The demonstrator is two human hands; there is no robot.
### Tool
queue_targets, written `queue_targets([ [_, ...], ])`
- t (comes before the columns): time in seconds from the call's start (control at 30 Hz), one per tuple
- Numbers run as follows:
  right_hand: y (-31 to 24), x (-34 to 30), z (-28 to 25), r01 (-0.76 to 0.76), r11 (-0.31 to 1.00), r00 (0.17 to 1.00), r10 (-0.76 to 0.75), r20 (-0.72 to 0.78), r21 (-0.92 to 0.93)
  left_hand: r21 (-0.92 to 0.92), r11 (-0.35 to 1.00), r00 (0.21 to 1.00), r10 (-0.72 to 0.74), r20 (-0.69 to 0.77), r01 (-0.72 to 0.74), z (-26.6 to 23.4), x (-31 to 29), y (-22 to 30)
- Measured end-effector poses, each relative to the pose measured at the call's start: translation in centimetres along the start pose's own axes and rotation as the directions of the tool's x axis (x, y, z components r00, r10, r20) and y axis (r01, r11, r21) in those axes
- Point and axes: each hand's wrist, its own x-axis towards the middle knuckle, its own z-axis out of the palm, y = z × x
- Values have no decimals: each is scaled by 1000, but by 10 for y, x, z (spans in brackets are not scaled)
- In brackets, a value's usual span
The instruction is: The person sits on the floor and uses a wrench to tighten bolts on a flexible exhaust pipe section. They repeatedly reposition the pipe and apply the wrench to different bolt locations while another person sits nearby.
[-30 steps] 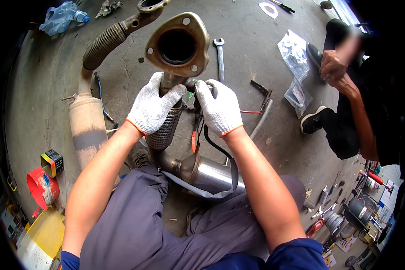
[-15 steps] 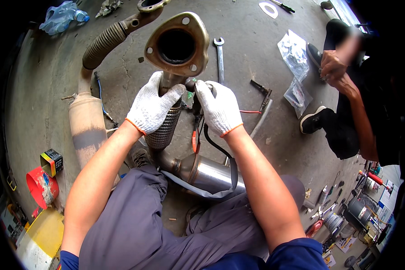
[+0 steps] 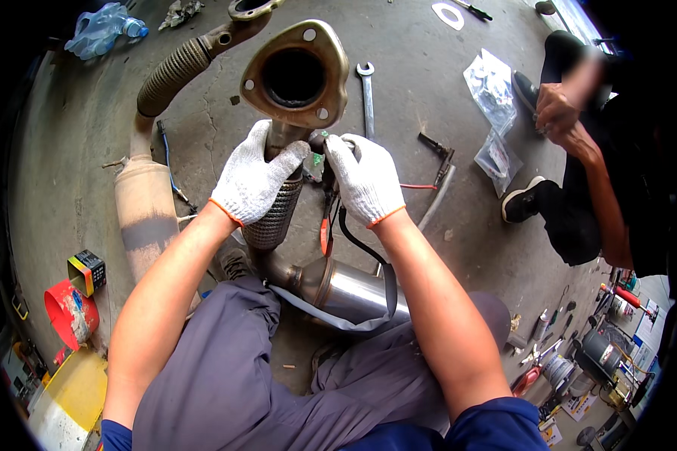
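An exhaust pipe stands between my legs, its three-hole flange (image 3: pixel 293 74) facing up toward me. My left hand (image 3: pixel 250 171), in a white knit glove, is closed around the pipe neck just under the flange, above the braided flex section (image 3: pixel 276 214). Beside the neck, my gloved right hand (image 3: pixel 366 177) pinches a small dark round-ended part (image 3: pixel 317 141), mostly hidden by the fingers. A black cable (image 3: pixel 362 244) hangs below that hand and runs toward a grey sleeve (image 3: pixel 338 323) looped under the shiny converter can (image 3: pixel 353 289). Red-handled pliers (image 3: pixel 326 229) lie behind the cable.
Left of me lies a rusty second exhaust pipe (image 3: pixel 144 188). A wrench (image 3: pixel 367 101), a sensor-like part with red wire (image 3: pixel 438 158) and plastic bags (image 3: pixel 493 94) are on the floor. At right crouches another person (image 3: pixel 579 165). Tools (image 3: pixel 587 353) crowd the lower right.
Almost nothing differs. The flange and both hands sit a hair further left, and the grips look the same.
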Motion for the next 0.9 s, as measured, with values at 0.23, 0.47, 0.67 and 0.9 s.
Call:
queue_targets([
  [0.23,-10,-9,1,107,992,989,-114,-98,-73,3,1000,1000,13,1,-13,0,1,-3],
  [0.47,-3,-2,2,145,987,986,-150,-74,-70,7,1000,1000,-17,14,17,-1,0,0],
  [0.67,-1,-2,5,100,995,991,-102,-84,-29,30,999,1000,12,2,-12,0,0,-3],
  [0.9,2,-3,-7,54,998,996,-52,75,-33,-11,1000,1000,6,0,-6,-2,-1,-4],
])
